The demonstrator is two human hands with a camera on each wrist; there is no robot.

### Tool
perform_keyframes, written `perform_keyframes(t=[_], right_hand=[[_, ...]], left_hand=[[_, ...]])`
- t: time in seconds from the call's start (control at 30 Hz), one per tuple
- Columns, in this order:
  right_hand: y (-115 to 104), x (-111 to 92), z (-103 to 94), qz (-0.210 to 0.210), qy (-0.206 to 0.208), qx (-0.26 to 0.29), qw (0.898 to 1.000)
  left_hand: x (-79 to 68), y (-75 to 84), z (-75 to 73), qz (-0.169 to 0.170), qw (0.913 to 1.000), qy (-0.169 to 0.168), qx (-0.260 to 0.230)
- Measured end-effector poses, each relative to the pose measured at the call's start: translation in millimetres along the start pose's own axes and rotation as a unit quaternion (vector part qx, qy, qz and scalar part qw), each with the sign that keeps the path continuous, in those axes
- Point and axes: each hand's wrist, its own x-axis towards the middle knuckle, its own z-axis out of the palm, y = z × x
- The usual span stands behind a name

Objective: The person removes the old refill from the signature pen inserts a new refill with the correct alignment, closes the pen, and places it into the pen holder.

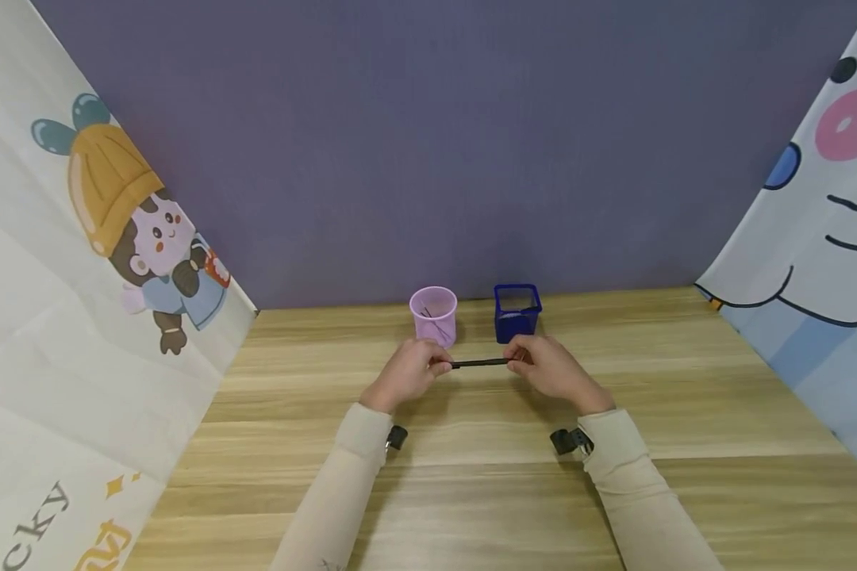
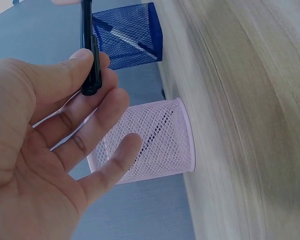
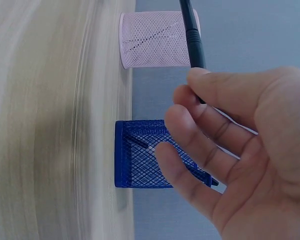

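A slim black pen (image 1: 480,362) is held level between both hands, over the table in front of two mesh pen holders. My left hand (image 1: 409,371) pinches its clip end between thumb and index finger; the clip shows in the left wrist view. At the other end, my right hand (image 1: 548,367) pinches the tip between thumb and fingers. Behind the left hand stands a round pink mesh pen holder (image 2: 145,145) with thin dark sticks inside. The square blue mesh pen holder (image 3: 145,160), just behind the right hand, contains a pen or two.
The wooden table (image 1: 471,492) ends at a grey-purple back wall (image 1: 428,143). Cartoon-printed sheets hang on both sides, a cream one (image 1: 78,333) at left and a blue-white one (image 1: 821,262) at right. Each wrist bears a small black camera.
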Motion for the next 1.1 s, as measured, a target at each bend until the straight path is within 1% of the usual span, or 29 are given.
perform_keyframes(t=[0.13, 0.23, 0.63, 0.87, 1.1], right_hand=[[0.0, -0.5, 0.0, 0.000, 0.006, 0.002, 1.000], [-0.4, -0.6, -0.3, -0.005, 0.006, 0.002, 1.000], [-0.4, 1.1, -0.1, 0.000, 0.002, -0.006, 1.000], [0.7, 0.3, 1.0, -0.004, 0.001, -0.007, 1.000], [-0.2, 0.6, 0.9, 0.006, -0.001, -0.006, 1.000]], left_hand=[[0.4, -0.2, 0.5, -0.003, 1.0000, 0.000, -0.007], [1.0, -0.4, 0.6, -0.003, 1.0000, 0.000, -0.009], [1.3, -0.3, 0.2, -0.006, 0.9999, -0.001, -0.010], [1.0, 0.4, 0.1, -0.010, 0.9999, -0.005, -0.010], [0.7, 0.5, -0.2, -0.008, 0.9999, -0.004, -0.014]])
